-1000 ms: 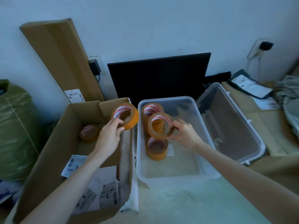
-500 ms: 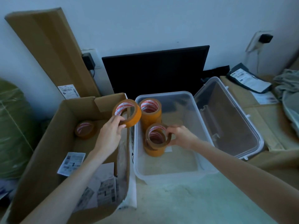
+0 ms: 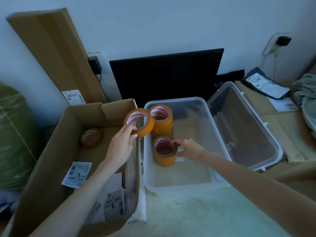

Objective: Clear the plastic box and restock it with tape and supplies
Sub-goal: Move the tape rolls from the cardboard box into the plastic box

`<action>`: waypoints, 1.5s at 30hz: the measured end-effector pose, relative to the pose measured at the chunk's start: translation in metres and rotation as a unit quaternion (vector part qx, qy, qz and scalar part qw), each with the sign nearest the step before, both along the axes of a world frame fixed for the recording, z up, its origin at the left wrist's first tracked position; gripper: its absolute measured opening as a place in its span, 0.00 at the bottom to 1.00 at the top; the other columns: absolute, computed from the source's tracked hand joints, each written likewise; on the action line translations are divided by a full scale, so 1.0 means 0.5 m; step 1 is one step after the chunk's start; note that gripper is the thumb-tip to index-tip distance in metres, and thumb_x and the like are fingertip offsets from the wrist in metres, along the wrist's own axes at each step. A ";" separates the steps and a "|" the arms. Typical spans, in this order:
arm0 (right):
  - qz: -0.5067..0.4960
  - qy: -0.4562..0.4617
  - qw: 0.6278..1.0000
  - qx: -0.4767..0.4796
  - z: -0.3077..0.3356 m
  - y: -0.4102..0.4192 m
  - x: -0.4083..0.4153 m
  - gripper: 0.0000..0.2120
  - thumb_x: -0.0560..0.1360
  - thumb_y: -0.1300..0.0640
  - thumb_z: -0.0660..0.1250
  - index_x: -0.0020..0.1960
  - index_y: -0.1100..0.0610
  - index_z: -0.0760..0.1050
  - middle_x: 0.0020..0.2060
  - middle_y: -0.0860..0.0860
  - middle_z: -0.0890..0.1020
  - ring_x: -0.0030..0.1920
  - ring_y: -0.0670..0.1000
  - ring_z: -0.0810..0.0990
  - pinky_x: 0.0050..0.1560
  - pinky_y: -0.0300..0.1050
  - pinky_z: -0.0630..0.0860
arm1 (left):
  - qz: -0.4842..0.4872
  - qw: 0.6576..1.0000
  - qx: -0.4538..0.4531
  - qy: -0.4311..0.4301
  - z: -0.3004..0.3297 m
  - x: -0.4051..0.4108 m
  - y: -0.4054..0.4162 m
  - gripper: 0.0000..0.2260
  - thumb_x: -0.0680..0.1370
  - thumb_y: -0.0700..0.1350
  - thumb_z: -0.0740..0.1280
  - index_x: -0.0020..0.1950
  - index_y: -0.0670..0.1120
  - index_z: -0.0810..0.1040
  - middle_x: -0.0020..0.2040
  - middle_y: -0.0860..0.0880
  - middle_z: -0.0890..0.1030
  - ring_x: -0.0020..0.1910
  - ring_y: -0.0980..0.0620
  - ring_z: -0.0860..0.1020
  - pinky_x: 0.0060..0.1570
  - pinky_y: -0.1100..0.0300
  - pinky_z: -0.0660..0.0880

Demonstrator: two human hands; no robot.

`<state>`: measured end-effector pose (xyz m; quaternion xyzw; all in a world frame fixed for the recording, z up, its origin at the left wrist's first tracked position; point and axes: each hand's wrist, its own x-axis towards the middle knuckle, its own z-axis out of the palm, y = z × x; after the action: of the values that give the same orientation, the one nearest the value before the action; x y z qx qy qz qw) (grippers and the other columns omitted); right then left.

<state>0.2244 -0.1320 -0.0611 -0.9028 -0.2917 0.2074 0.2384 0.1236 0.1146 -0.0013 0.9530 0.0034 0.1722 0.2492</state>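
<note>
The clear plastic box point(image 3: 177, 183) stands open on the floor. Two stacks of orange tape rolls sit at its left side: a taller far stack point(image 3: 161, 121) and a nearer stack point(image 3: 164, 153). My right hand point(image 3: 186, 148) holds the top roll of the nearer stack, a finger hooked into its core and the others on its right side. My left hand point(image 3: 122, 144) pinches another orange tape roll point(image 3: 138, 121) tilted in the air over the gap between the cardboard box and the plastic box. One more tape roll point(image 3: 91, 137) lies inside the cardboard box point(image 3: 51, 151).
The plastic box's clear lid point(image 3: 242, 127) leans open at its right. A black monitor point(image 3: 167, 76) stands against the wall behind. Paper labels point(image 3: 77, 173) lie in the cardboard box. A tall cardboard carton point(image 3: 54, 53) leans at back left, a green bag point(image 3: 12, 134) far left, parcels at right.
My right hand lowered its tape roll from mid-air onto the nearer stack in the plastic box. My left hand kept its roll raised, drifting slightly right toward the plastic box.
</note>
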 end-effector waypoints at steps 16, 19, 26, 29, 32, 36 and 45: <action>0.028 -0.071 0.975 0.211 0.139 0.002 -0.028 0.26 0.72 0.56 0.73 0.68 0.48 0.70 0.64 0.50 0.72 0.63 0.47 0.70 0.65 0.40 0.67 | -0.162 0.981 0.097 -0.037 0.037 -0.010 -0.046 0.13 0.75 0.31 0.67 0.56 0.44 0.76 0.56 0.48 0.76 0.56 0.55 0.70 0.53 0.65 0.73; 0.011 -0.082 0.976 0.203 0.138 -0.008 -0.033 0.17 0.69 0.58 0.75 0.56 0.54 0.76 0.59 0.51 0.74 0.58 0.49 0.72 0.62 0.43 0.70 | -0.178 0.978 0.099 -0.036 0.032 -0.008 -0.057 0.14 0.75 0.31 0.67 0.57 0.44 0.76 0.57 0.49 0.76 0.58 0.53 0.72 0.55 0.65 0.73; -0.034 -0.077 0.980 0.178 0.121 -0.030 -0.049 0.13 0.69 0.60 0.75 0.48 0.51 0.73 0.54 0.48 0.73 0.54 0.50 0.72 0.57 0.39 0.68 | -0.170 0.983 0.067 -0.028 0.029 -0.005 -0.062 0.14 0.81 0.45 0.58 0.65 0.48 0.74 0.63 0.53 0.73 0.62 0.58 0.70 0.58 0.66 0.69; -0.034 -0.061 0.988 0.141 0.099 -0.039 -0.046 0.13 0.69 0.59 0.75 0.48 0.52 0.72 0.52 0.49 0.72 0.52 0.50 0.71 0.57 0.40 0.68 | -0.112 0.993 0.030 -0.026 0.020 -0.010 -0.050 0.13 0.81 0.43 0.60 0.66 0.47 0.73 0.63 0.52 0.72 0.60 0.66 0.64 0.57 0.73 0.62; -0.035 -0.044 0.993 0.103 0.070 -0.038 -0.039 0.15 0.68 0.59 0.76 0.51 0.57 0.75 0.55 0.53 0.75 0.55 0.54 0.73 0.62 0.47 0.70 | -0.076 0.997 0.011 -0.029 0.010 -0.021 -0.039 0.13 0.81 0.41 0.60 0.65 0.46 0.74 0.62 0.51 0.73 0.60 0.65 0.63 0.58 0.72 0.61; -0.010 -0.026 0.998 0.057 0.048 -0.023 -0.042 0.16 0.69 0.60 0.75 0.54 0.57 0.74 0.59 0.55 0.74 0.57 0.56 0.73 0.61 0.49 0.71 | -0.051 0.998 -0.008 -0.025 -0.002 -0.035 -0.029 0.13 0.81 0.41 0.60 0.64 0.46 0.74 0.61 0.51 0.73 0.61 0.61 0.66 0.58 0.67 0.64; -0.023 -0.016 0.999 0.028 0.041 0.009 -0.038 0.24 0.71 0.57 0.74 0.64 0.54 0.70 0.63 0.54 0.72 0.61 0.57 0.72 0.64 0.51 0.70 | -0.025 0.999 -0.026 -0.014 -0.021 -0.039 -0.013 0.13 0.80 0.40 0.61 0.64 0.46 0.74 0.62 0.50 0.73 0.62 0.59 0.66 0.59 0.70 0.61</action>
<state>0.2053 -0.1274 -0.0408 -0.9053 -0.2807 0.1790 0.2637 0.1043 0.1082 -0.0116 0.9436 -0.0191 0.1793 0.2778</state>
